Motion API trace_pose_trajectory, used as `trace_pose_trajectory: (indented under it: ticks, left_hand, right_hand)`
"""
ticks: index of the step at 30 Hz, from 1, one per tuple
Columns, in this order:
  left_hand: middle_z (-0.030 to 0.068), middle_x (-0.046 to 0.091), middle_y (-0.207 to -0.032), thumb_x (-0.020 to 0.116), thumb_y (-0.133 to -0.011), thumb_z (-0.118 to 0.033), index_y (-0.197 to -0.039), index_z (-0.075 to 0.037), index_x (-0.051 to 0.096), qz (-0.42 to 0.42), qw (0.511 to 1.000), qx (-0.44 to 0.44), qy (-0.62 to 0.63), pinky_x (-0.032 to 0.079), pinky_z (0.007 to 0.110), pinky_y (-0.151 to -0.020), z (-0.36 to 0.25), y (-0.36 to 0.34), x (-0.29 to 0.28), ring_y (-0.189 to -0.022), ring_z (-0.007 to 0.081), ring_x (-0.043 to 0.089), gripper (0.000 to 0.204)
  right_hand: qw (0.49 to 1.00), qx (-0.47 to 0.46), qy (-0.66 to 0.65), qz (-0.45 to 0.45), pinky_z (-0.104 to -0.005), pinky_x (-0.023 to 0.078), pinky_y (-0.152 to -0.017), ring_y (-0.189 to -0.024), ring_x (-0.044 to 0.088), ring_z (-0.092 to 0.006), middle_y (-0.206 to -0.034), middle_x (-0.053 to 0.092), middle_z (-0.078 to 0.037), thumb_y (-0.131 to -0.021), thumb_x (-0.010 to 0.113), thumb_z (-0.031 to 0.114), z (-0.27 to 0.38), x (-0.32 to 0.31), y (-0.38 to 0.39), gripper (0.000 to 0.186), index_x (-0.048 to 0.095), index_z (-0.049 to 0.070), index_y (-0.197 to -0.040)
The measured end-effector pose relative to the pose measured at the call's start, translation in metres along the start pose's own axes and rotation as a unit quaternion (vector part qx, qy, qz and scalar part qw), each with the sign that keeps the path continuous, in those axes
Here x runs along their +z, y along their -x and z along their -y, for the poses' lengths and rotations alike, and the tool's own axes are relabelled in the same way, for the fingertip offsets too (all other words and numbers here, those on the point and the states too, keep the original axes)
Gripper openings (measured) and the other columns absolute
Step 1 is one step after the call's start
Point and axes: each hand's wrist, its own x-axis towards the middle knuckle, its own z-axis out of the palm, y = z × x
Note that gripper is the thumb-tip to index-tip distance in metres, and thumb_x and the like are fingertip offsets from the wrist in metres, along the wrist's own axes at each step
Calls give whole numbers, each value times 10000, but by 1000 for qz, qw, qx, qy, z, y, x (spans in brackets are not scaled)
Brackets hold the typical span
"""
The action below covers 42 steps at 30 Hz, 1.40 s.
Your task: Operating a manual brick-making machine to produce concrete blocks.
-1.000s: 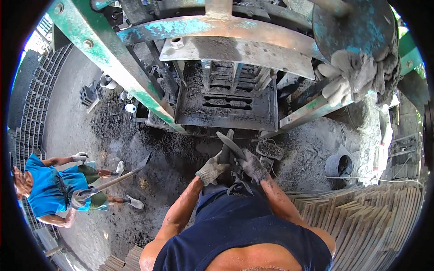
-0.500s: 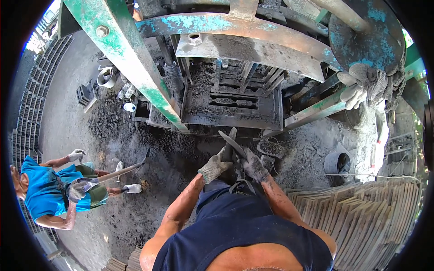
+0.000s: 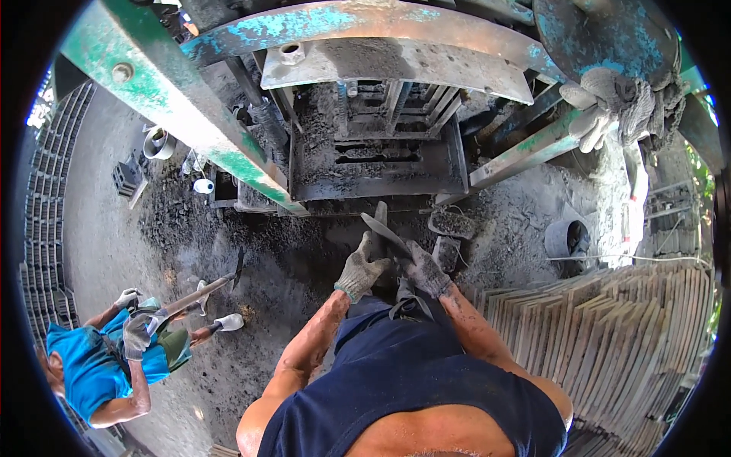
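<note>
Both my hands wear grey knit gloves and are close together in front of my waist. My left hand (image 3: pixel 361 268) is closed around a dark, flat blade-like piece (image 3: pixel 381 209) that points away from me. In my right hand (image 3: pixel 426 269) is a second dark blade-like piece (image 3: pixel 390 235), slanting up to the left and crossing the first. Their exact kind cannot be made out. Just beyond their tips stands a metal block-moulding machine, its dark bed (image 3: pixel 381 187) strewn with black grit and cut with long slots.
At left, a co-worker in blue holds a shovel (image 3: pixel 199 297). A green post (image 3: pixel 175 110) slants toward the machine. Thin boards (image 3: pixel 601 327) are stacked at right, near a bucket (image 3: pixel 564 238). Used gloves (image 3: pixel 601 107) hang at upper right. Blocks (image 3: pixel 46 221) line the far left.
The view has shifted, so the machine sits higher and further left. My hands still grip the two crossed pieces. The co-worker with the shovel appears lower in the picture.
</note>
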Motion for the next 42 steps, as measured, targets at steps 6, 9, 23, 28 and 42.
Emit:
trace_pose_trajectory:
  ticks: [6,9,23,28,42]
  left_hand:
    - [163,555,-1325,718,-786,-125,-1456,3,342,97,994,16,39,428,329,-1012,7,-2,10,-1194,180,521,779]
    - [155,559,-1315,699,-789,-107,-1458,-1,343,110,994,9,27,450,325,-984,-4,-12,24,-1161,174,540,765]
    - [262,667,-892,559,-813,-140,-1404,-72,393,-289,931,-11,-222,533,451,-742,22,-90,-33,-860,422,662,618]
    - [292,666,-867,575,-782,-125,-1442,25,346,-303,886,-88,-340,536,459,-686,34,-129,-96,-795,417,665,714]
    - [220,666,-825,598,-835,-171,-1071,38,592,-67,916,69,-389,509,397,-667,31,-292,-46,-758,250,651,315]
  right_hand:
    - [986,156,-52,33,-351,490,-770,-858,602,-207,-950,615,-120,-907,559,109,30,-22,5,261,533,26,-1154]
    - [997,54,-21,-41,-327,494,-732,-798,617,-178,-928,625,-109,-902,556,124,-3,-32,2,282,534,24,-1165]
    - [966,-113,204,-114,-461,473,-884,-1095,589,-416,-1164,610,-284,-902,544,114,-74,-109,-95,407,492,-37,-1276]
    - [961,58,138,-233,-415,499,-841,-969,642,-366,-1070,659,-223,-962,523,188,-42,-151,-227,291,589,-11,-1163]
    - [950,-13,248,-188,-464,520,-794,-911,647,-406,-996,651,-267,-906,511,186,-70,-74,-214,460,476,67,-1348]
